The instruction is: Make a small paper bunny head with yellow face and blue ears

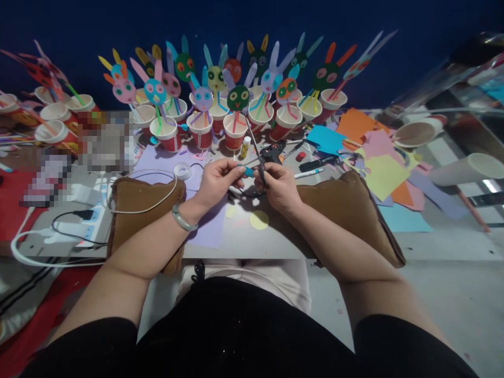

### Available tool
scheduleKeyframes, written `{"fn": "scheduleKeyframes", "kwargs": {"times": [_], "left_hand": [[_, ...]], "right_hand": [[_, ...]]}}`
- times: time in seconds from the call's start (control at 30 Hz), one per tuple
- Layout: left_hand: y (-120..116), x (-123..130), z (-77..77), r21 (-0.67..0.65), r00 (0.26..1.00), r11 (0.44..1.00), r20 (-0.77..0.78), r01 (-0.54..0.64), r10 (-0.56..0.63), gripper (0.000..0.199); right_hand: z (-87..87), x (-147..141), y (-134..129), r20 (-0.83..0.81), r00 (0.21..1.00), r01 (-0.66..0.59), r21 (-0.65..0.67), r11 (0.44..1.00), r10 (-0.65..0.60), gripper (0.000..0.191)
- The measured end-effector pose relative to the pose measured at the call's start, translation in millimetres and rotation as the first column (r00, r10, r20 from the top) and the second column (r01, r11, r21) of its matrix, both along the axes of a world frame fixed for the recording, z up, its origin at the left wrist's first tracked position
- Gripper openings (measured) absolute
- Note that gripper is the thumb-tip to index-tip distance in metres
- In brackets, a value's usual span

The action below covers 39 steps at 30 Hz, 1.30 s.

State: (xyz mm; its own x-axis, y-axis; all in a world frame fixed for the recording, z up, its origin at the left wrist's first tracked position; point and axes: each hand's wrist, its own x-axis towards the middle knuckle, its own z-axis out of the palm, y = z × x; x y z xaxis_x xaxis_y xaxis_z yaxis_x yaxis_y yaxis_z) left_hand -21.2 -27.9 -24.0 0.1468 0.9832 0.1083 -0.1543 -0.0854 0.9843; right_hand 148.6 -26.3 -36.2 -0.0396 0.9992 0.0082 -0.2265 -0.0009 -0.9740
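Note:
My left hand [219,181] pinches a small teal paper piece [247,171] between thumb and fingers. Closed around the handles of a pair of scissors [255,144], my right hand [279,186] is just to the right of it, its fingertips close to the paper. The blades point up and away from me. Below the hands, a pale yellow paper circle [259,220] and a smaller yellow piece [231,211] lie on the table. A glue stick [245,147] stands just beyond my hands.
Paper cups [199,129] with rabbit-faced figures stand in rows behind. Brown cushions [147,210] lie under both forearms. Coloured paper sheets [380,170] are piled at right. A white tape roll [182,171], power strip [96,220] and cables lie left; pens [309,174] lie right of my hands.

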Motion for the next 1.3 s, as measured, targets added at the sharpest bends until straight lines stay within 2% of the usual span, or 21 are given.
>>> {"fn": "scheduleKeyframes", "kwargs": {"times": [0.17,0.37,0.53,0.67,0.87,0.97,1.13,1.3], "left_hand": [[-5.6,2.9,-4.1,0.062,1.000,0.998,-0.024,0.018,-0.016,0.040],[-6.3,2.2,-5.7,0.064,0.999,0.998,-0.048,0.023,-0.020,0.038],[-4.2,2.7,-2.8,0.031,1.000,0.999,-0.011,0.019,-0.019,0.042],[-1.4,3.1,0.7,-0.074,1.000,0.997,0.011,-0.014,0.015,0.049],[1.6,2.4,-0.8,-0.170,0.997,0.984,0.070,0.056,-0.045,0.049],[1.2,2.8,-2.8,-0.167,0.992,0.982,0.101,0.093,-0.077,0.051],[-0.8,3.0,-1.6,-0.145,0.991,0.981,0.067,0.127,-0.119,0.050],[0.5,2.3,-0.8,-0.135,0.993,0.985,0.064,0.107,-0.099,0.042]], "right_hand": [[-2.8,1.0,-2.0,0.050,0.998,-0.048,0.049,0.998,0.046,0.031],[-1.0,3.2,-3.2,0.183,0.983,-0.035,0.093,0.995,0.017,0.030],[0.5,2.2,-2.7,0.170,0.985,-0.029,0.081,0.996,0.015,0.031],[2.8,1.1,-3.2,0.153,0.988,-0.035,0.053,0.998,0.027,0.037],[1.8,0.6,-3.2,0.158,0.987,-0.032,0.059,0.998,0.022,0.042],[1.0,1.1,-2.6,0.156,0.988,-0.010,0.073,0.997,-0.001,0.041],[0.9,1.8,-2.2,0.137,0.991,0.001,0.057,0.998,-0.009,0.036],[-3.6,1.6,-2.2,0.121,0.991,-0.071,0.042,0.997,0.065,0.028]]}}
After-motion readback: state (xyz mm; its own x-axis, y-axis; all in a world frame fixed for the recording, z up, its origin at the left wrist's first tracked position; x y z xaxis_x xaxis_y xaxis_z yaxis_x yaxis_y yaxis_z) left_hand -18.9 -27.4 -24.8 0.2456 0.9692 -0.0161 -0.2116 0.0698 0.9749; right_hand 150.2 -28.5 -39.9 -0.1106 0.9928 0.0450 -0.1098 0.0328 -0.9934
